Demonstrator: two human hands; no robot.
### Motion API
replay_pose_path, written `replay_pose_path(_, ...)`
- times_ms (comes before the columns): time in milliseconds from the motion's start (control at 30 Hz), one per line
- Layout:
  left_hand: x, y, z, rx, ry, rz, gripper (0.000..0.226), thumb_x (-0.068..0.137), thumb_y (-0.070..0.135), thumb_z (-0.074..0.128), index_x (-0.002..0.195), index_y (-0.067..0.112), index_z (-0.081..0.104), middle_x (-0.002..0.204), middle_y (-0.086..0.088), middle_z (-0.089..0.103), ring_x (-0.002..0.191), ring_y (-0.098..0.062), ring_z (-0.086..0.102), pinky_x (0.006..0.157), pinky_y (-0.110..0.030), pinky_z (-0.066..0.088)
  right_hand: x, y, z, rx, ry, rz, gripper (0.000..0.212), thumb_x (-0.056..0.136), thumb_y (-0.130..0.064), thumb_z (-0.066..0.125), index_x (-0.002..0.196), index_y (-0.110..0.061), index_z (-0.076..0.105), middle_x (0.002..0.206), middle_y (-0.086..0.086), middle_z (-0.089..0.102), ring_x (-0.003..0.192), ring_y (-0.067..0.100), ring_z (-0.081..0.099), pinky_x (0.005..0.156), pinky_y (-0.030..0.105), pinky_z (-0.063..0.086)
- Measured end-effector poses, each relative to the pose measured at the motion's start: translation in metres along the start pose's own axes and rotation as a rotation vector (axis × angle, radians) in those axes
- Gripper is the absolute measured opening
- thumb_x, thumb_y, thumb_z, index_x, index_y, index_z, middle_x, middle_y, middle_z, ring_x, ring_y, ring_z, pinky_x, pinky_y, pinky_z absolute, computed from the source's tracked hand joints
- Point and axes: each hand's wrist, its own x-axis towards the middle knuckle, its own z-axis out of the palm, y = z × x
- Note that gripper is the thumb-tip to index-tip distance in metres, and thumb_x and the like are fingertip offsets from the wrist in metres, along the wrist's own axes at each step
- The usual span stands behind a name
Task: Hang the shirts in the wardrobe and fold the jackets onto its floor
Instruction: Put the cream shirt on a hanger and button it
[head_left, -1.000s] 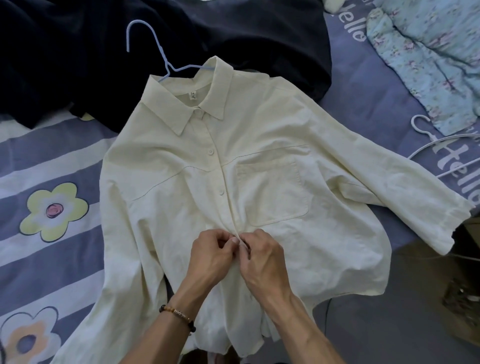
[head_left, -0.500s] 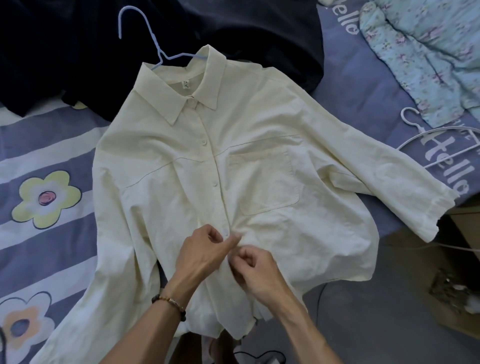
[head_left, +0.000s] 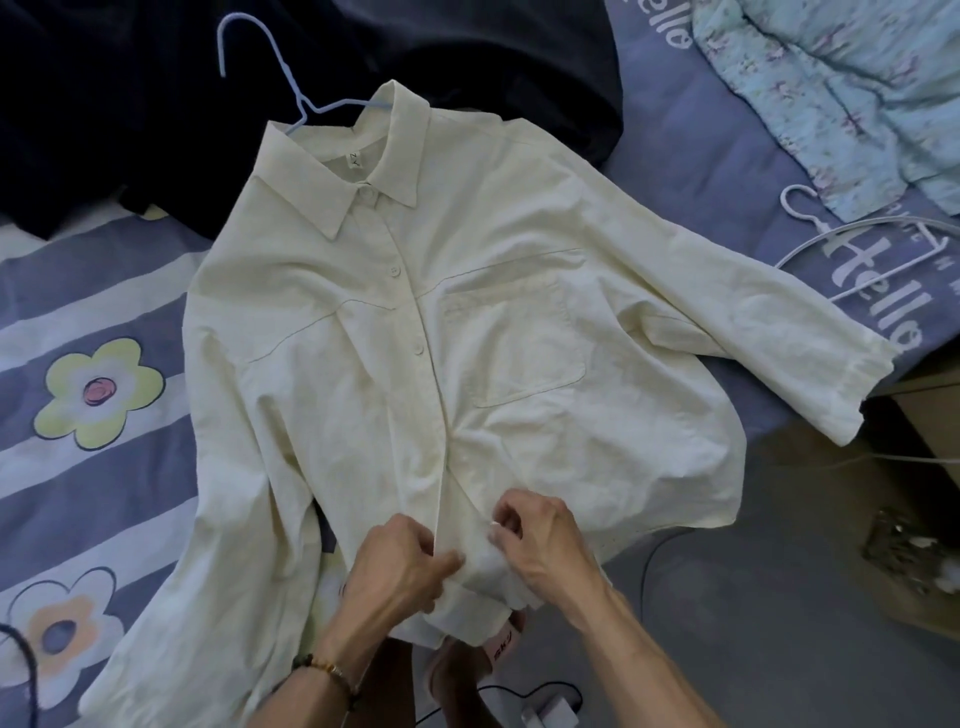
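Both hands (head_left: 400, 564) (head_left: 540, 540) pinching shirt (head_left: 519, 322) hem

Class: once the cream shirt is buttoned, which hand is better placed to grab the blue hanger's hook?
Probably the left hand: the blue hanger hook lies on its side; the right hand would cross over.

free: bedsheet (head_left: 104, 270) left of shirt (head_left: 519, 415) | blocked: dark garment (head_left: 467, 62) (behind collar), white hanger (head_left: 810, 228) right
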Motion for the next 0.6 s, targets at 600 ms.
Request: replay_pose_path(600, -0.02, 0.056, 0.031, -0.583, 0.041, 0.184, 0.015, 0.088, 0.013, 0.071, 0.074, 0.007, 0.073, 0.066, -0.007, 0.072, 0.07, -0.022, 0.072, 0.066, -0.028, 0.059, -0.032, -0.016, -0.035, 0.629, 0.317, 0.345, 0.011, 0.076, -0.016, 0.08, 0.068, -0.018, 0.074, 0.066, -0.004, 0.071, 0.062, 0.008, 0.067, 0.06, 0.029, 0.058)
